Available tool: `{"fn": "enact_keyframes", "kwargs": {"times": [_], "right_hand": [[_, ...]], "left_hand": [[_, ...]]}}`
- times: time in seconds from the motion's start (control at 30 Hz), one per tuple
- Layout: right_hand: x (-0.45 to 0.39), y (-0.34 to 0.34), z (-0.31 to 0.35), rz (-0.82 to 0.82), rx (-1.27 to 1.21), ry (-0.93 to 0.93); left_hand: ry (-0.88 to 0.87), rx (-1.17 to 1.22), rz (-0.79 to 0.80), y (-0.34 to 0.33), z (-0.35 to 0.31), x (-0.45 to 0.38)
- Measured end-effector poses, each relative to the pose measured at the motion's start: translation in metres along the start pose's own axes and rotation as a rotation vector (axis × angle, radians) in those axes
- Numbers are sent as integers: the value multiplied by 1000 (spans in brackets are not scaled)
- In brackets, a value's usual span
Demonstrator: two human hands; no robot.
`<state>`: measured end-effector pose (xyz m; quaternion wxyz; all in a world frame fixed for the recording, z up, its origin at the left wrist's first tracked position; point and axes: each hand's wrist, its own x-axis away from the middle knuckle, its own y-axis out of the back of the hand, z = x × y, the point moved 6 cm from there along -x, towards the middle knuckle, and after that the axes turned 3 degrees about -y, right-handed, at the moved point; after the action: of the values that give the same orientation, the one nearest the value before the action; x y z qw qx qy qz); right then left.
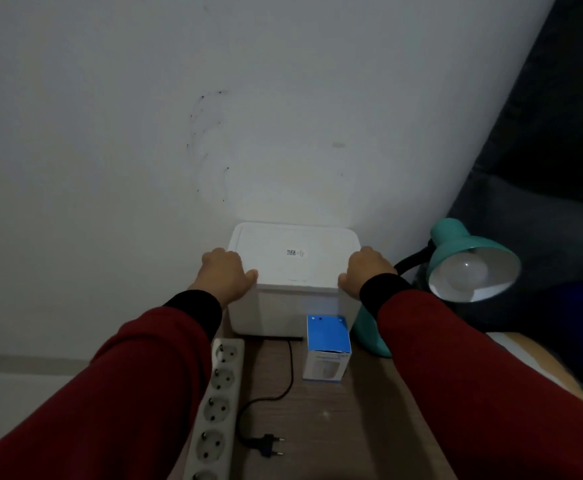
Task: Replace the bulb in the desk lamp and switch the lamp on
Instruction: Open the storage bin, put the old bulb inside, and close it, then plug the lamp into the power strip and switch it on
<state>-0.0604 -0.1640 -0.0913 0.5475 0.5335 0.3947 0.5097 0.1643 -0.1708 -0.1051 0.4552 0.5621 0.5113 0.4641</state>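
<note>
A teal desk lamp (456,242) stands at the right of a small wooden table (335,427), its shade tilted toward me with a white bulb (465,273) inside, unlit. Its black plug (269,445) lies unplugged on the table. A blue and white bulb box (326,344) stands in front of a white lidded container (293,271). My left hand (227,271) grips the container's left side at the lid and my right hand (366,271) grips its right side.
A white power strip (219,400) with several sockets lies along the table's left edge. The black lamp cord (283,393) snakes across the table. A white wall rises behind the container. Dark fabric and a bed edge fill the right.
</note>
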Motion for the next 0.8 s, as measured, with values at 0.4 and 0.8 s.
{"fn": "enact_keyframes", "kwargs": {"times": [0.4,0.8], "right_hand": [[69,21,10,96,89,22],[144,-26,41,135,52,136]], "left_hand": [[59,-7,25,45,9,65],[108,-71,19,24,33,150]]}}
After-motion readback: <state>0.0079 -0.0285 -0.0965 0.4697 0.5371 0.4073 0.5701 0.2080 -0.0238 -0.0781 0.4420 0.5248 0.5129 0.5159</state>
